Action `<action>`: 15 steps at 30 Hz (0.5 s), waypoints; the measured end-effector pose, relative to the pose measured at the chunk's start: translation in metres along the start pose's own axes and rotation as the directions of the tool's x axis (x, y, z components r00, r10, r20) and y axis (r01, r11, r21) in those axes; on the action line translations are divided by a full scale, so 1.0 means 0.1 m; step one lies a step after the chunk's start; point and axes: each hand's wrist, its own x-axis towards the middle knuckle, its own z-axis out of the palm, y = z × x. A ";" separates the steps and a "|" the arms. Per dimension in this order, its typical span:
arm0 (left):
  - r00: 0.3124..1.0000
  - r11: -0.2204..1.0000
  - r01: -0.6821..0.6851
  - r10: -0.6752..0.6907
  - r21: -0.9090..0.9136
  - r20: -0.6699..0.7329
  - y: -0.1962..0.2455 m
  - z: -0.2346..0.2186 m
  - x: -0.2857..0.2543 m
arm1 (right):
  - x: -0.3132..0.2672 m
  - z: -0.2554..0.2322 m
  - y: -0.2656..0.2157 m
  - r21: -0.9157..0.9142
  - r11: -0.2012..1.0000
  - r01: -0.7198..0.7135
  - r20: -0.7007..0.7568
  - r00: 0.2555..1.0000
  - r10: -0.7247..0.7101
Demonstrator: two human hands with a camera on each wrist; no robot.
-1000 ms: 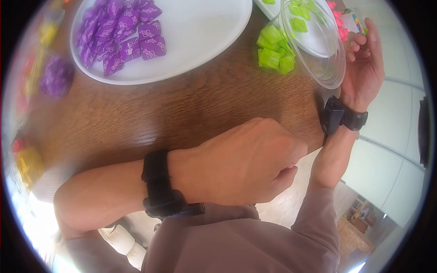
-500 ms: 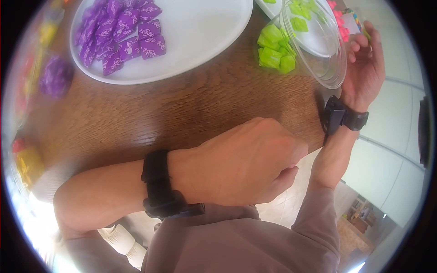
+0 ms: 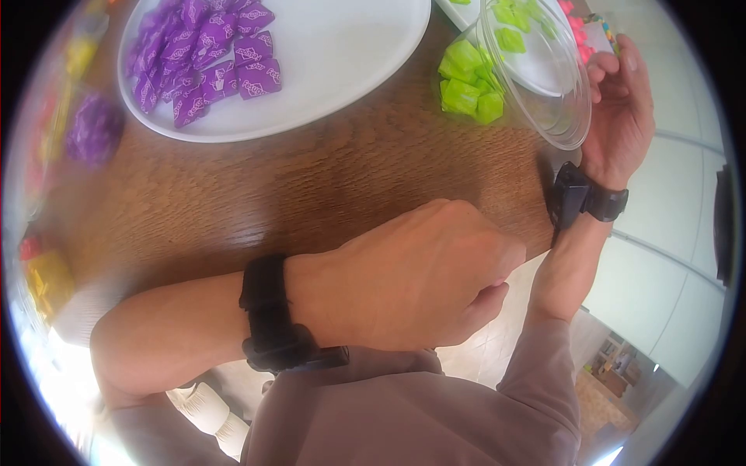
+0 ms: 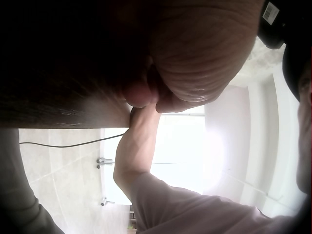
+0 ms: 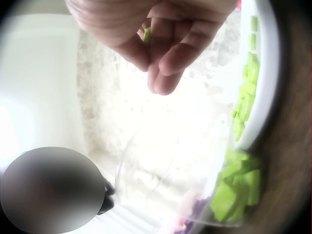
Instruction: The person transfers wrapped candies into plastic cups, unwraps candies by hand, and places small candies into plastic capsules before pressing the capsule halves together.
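Observation:
In the head view my left hand (image 3: pixel 420 276) rests at the table's near edge, fingers curled under into a fist. Its underside is dark in the left wrist view, and nothing shows inside it. My right hand (image 3: pixel 622 116) is raised past the rim of a clear plastic bowl (image 3: pixel 571 136), palm turned up. A small green wrapped candy (image 5: pixel 147 34) peeks out between its thumb and bent fingers in the right wrist view, mostly hidden by them. Green wrapped candies (image 3: pixel 470 85) lie in the bottom of the bowl.
A white oval plate (image 3: pixel 350 62) bears a heap of purple wrapped candies (image 3: pixel 198 58). Behind the bowl, another white plate (image 5: pixel 270 73) carries green candies. Pink pieces (image 3: pixel 576 39) lie farther back. At left are a blurred purple bundle (image 3: pixel 95 130) and a yellow packet (image 3: pixel 48 279) with a red top.
The fingers of my right hand have shifted slightly and bent a little more. My left hand, the bowl and the plates keep their places.

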 end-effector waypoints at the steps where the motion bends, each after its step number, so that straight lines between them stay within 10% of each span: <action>1: 1.000 1.000 -0.001 0.001 0.000 0.001 0.00 0.00 0.00 | 0.00 -0.04 0.00 0.000 1.000 0.001 0.000 1.000 -0.001; 3: 1.000 1.000 0.014 -0.015 0.004 0.009 0.00 0.00 0.00 | -0.01 -0.08 0.01 0.217 0.964 -0.156 0.220 0.970 0.108; 15: 1.000 1.000 0.009 -0.009 0.004 0.002 0.00 0.01 0.00 | 0.03 -0.02 0.05 0.120 0.991 -0.058 0.137 0.990 0.041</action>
